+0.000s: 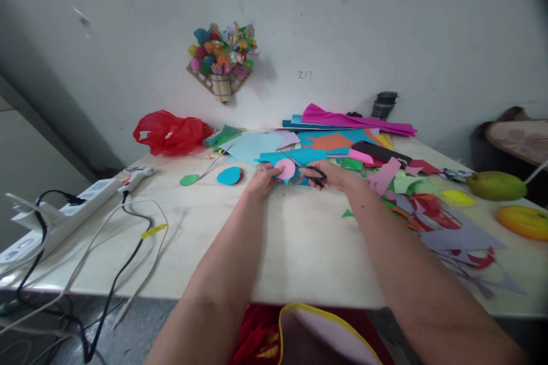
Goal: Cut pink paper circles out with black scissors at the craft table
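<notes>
In the middle of the table my left hand is closed on a pink paper circle, its thumb on the front. Blue paper shows behind and around the circle; I cannot tell whether it is held too. My right hand grips black-handled scissors, their blades pointing left and away toward the blue paper. To the left of my left hand lie a blue paper oval with a red edge under it and a green paper circle.
Coloured paper scraps spread over the right side, near a dark phone, a green mango and an orange-yellow fruit. A red plastic bag sits back left. A power strip with cables lines the left edge.
</notes>
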A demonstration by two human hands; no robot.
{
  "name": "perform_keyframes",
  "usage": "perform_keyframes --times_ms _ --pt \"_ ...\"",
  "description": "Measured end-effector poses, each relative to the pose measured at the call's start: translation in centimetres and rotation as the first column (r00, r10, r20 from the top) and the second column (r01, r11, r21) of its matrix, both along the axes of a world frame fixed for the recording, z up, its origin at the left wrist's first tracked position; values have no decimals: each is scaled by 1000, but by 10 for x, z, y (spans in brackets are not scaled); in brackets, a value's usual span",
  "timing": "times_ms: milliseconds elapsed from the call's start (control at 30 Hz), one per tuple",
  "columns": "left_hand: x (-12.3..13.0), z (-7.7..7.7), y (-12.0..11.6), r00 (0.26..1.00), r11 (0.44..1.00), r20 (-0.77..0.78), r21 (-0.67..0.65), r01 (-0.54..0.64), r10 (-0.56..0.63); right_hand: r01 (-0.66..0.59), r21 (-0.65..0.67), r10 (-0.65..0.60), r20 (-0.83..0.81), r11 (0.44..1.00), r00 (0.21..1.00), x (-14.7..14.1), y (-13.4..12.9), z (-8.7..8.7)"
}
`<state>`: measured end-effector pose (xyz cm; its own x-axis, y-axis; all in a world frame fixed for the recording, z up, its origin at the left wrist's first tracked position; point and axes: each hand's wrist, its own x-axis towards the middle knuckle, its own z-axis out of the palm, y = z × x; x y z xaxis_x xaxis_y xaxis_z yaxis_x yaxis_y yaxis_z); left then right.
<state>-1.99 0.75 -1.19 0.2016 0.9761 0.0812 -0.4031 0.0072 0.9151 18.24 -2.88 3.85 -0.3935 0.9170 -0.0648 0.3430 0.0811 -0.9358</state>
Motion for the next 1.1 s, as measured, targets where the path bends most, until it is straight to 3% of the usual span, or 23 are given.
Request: perform_keyframes --times_ms 1100 --pt "-6 0 0 999 1000 -16 -7 28 -28 3 -2 -3 6 1000 1000 1 -2 3"
